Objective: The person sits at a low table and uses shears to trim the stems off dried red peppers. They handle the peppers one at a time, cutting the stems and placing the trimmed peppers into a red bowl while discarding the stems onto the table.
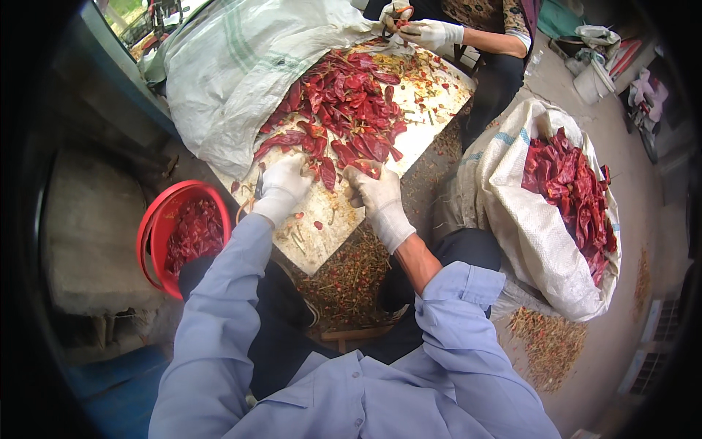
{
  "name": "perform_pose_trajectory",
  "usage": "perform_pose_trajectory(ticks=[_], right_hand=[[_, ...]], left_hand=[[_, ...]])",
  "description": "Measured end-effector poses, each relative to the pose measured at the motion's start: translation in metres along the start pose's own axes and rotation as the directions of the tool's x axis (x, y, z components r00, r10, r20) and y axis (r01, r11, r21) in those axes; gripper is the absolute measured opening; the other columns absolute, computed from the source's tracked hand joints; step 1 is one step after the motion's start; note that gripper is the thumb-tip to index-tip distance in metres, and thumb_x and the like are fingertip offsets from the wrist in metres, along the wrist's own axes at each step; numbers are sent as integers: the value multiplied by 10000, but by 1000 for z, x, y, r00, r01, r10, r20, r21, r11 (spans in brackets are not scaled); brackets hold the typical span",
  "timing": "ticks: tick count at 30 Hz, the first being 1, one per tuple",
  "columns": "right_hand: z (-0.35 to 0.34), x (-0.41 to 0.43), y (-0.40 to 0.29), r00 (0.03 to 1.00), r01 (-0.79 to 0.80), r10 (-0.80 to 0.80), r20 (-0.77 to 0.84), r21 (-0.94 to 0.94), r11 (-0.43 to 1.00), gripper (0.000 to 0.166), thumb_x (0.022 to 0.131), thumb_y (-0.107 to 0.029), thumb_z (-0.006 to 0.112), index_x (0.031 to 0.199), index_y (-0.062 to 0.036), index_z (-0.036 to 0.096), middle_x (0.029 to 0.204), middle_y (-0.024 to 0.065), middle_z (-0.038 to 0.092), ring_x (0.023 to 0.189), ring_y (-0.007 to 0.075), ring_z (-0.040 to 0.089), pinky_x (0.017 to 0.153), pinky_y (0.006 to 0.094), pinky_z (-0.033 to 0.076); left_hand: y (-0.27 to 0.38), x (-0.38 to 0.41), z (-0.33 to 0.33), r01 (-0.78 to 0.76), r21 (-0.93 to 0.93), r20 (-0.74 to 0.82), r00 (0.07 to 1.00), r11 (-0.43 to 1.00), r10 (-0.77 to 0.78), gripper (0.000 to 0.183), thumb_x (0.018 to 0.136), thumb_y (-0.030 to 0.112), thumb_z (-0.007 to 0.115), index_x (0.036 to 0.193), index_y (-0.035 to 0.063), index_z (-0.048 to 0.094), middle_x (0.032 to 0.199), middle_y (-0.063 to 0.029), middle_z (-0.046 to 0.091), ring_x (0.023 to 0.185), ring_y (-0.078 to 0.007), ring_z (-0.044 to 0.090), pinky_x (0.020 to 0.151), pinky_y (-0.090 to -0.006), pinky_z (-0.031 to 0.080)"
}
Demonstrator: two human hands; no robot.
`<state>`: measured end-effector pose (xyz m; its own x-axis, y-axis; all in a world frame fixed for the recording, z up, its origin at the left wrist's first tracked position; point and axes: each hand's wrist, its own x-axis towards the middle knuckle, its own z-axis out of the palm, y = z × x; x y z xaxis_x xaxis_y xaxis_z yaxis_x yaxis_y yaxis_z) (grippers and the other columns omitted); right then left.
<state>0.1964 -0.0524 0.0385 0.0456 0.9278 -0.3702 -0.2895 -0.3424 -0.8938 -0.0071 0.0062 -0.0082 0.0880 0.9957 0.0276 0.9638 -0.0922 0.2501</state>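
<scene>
Both my hands wear white work gloves above a pale, littered board [345, 217]. My right hand [379, 192] has its fingers curled around a dried red chili pepper [368, 168] at the near edge of a heap of dried red chilies [351, 96]. Left of it, my left hand [284, 184] is bent, its fingertips close to a few loose chilies; what its fingers hold is hidden. Scissors with orange handles [245, 209] show at the outer side of that hand, partly covered by it. Whether the hand holds them or they lie on the board, I cannot tell.
A red bucket [143, 241] of chilies stands at left. At right is an open white woven sack [521, 230] full of chilies. Another white sack [214, 71] spills onto the board. Across from me, a person's gloved hands [433, 34] hold scissors. Stem scraps [345, 280] litter the floor.
</scene>
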Motion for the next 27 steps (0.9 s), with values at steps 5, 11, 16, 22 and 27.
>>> perform_pose_trajectory(ticks=[5, 11, 16, 22, 27], right_hand=[[1, -1, 2, 1000, -21, 21, -5, -35, 999, 459, 896, -165, 760, 1243, 61, 563, 804, 55, 689, 580, 118, 636, 472, 247, 480], [3, 5, 6, 1000, -27, 27, 6, -21, 999, 433, 887, -159, 768, 1219, 42, 576, 786, 52, 685, 571, 116, 630, 465, 244, 478], [13, 3, 10, 1000, -17, 17, -6, -5, 1000, 431, 893, -166, 774, 1218, 38, 576, 767, 53, 680, 561, 110, 624, 453, 242, 469], [11, 1, 9, 999, -50, 50, -2, -9, 999, 415, 906, -149, 770, 1225, 33, 576, 743, 53, 675, 538, 99, 610, 443, 233, 458], [12, 6, 13, 999, -46, 46, 26, -15, 999, 408, 910, -149, 766, 1229, 23, 580, 742, 53, 673, 546, 99, 611, 443, 239, 457]], left_hand=[[15, 3, 12, 72, 6, 74, 995, 997, -72, 301, 839, 263, 709, 1093, 102, 681, 1051, -157, 728, 1007, -341, 700, 882, -439, 545], [-28, 10, 25, 94, -277, 54, 995, 956, -82, 228, 829, 125, 659, 1037, 92, 748, 943, -151, 752, 910, -307, 733, 835, -380, 566], [-26, -3, 22, 19, -131, -41, 999, 991, -24, 259, 839, 213, 701, 1072, 109, 749, 983, -141, 748, 985, -294, 719, 873, -394, 554], [-8, -4, 7, 108, -273, 142, 987, 956, -71, 218, 851, 192, 746, 1039, 83, 762, 881, -109, 760, 811, -222, 736, 746, -340, 575], [-20, -5, -9, 307, -729, 228, 952, 612, -206, 145, 870, 8, 664, 1001, 16, 726, 889, -97, 753, 721, -175, 724, 600, -300, 571]])
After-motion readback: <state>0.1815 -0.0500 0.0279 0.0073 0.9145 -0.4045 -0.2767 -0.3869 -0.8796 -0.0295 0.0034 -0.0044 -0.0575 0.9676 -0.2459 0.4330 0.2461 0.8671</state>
